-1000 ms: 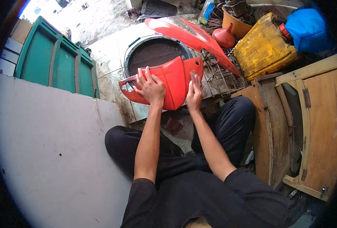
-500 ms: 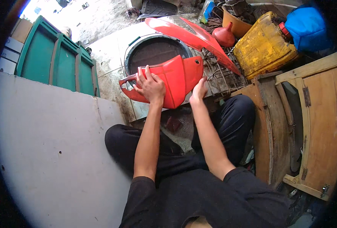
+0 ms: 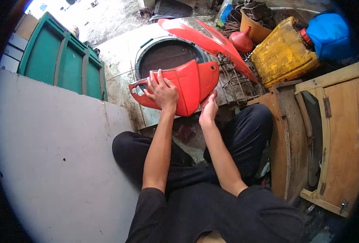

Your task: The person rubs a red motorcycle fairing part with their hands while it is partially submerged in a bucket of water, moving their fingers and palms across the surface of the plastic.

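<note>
A glossy red plastic body panel (image 3: 186, 83), like a motorcycle fairing, is tilted over the near side of a round black tub (image 3: 145, 46) with dark contents. My left hand (image 3: 163, 92) grips the panel's left part, its fingers spread over the face and reaching the upper edge beside a cut-out. At the lower right edge, my right hand (image 3: 209, 109) is closed on the panel, and its fingertips are partly hidden. Another long red panel (image 3: 224, 48) leans behind the tub on the right, over a wire rack (image 3: 237, 83).
A red funnel (image 3: 241, 39), an orange bucket (image 3: 254, 26), a yellow jerrycan (image 3: 282, 52) and a blue bag (image 3: 329, 34) crowd the far right. Wooden cabinet doors (image 3: 341, 133) stand at my right. On the left are a white board (image 3: 62, 150) and a green panelled frame (image 3: 50, 56).
My right hand has slid down and left along the panel's right edge to its lower edge. The left hand keeps its place on the panel.
</note>
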Tool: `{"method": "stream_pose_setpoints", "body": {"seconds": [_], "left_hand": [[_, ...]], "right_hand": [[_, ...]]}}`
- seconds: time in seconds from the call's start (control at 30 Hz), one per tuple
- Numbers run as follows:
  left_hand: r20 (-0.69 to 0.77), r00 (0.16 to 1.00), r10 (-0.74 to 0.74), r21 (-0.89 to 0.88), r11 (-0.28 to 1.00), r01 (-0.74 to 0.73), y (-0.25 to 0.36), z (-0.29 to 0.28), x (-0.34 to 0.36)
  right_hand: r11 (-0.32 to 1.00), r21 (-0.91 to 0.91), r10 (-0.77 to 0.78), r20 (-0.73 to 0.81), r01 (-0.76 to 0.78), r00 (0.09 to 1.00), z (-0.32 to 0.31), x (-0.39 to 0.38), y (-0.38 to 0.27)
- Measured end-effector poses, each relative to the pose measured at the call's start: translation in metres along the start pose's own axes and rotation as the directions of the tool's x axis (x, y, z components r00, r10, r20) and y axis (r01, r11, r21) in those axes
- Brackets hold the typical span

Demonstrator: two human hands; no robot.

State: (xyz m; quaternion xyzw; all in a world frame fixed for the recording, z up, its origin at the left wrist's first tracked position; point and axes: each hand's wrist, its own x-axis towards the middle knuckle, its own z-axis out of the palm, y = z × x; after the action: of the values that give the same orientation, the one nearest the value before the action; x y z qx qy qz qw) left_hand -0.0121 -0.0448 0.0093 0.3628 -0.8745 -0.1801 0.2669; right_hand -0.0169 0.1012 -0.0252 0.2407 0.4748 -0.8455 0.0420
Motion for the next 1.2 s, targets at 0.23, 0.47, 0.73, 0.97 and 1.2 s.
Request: {"method": "stream_pose_setpoints", "body": {"seconds": [0.23, 0.47, 0.73, 0.97, 1.2], "left_hand": [[0.008, 1.000, 0.012, -0.024, 1.000, -0.011, 0.010, 0.004, -0.002], [0.003, 1.000, -0.007, 0.017, 1.000, 0.007, -0.012, 0.001, -0.006], [0.015, 1.000, -0.003, -0.006, 1.000, 0.003, 0.002, 0.005, -0.003], [-0.024, 1.000, 0.009, -0.005, 1.000, -0.009, -0.002, 0.003, -0.002], [-0.030, 0.999, 0.014, -0.005, 1.000, -0.014, 0.002, 0.006, -0.001]], "right_hand": [[0.918, -0.289, -0.301, -0.058, 0.273, 0.952, 0.012, 0.048, -0.011], [0.715, -0.617, -0.228, 0.240, 0.330, 0.944, 0.003, -0.060, 0.004], [0.592, -0.621, -0.527, 0.184, 0.514, 0.830, 0.004, -0.011, 0.020], [0.628, -0.613, -0.568, 0.059, 0.479, 0.821, 0.004, 0.028, -0.018], [0.476, -0.617, -0.628, 0.261, 0.627, 0.733, 0.005, 0.011, 0.013]]}}
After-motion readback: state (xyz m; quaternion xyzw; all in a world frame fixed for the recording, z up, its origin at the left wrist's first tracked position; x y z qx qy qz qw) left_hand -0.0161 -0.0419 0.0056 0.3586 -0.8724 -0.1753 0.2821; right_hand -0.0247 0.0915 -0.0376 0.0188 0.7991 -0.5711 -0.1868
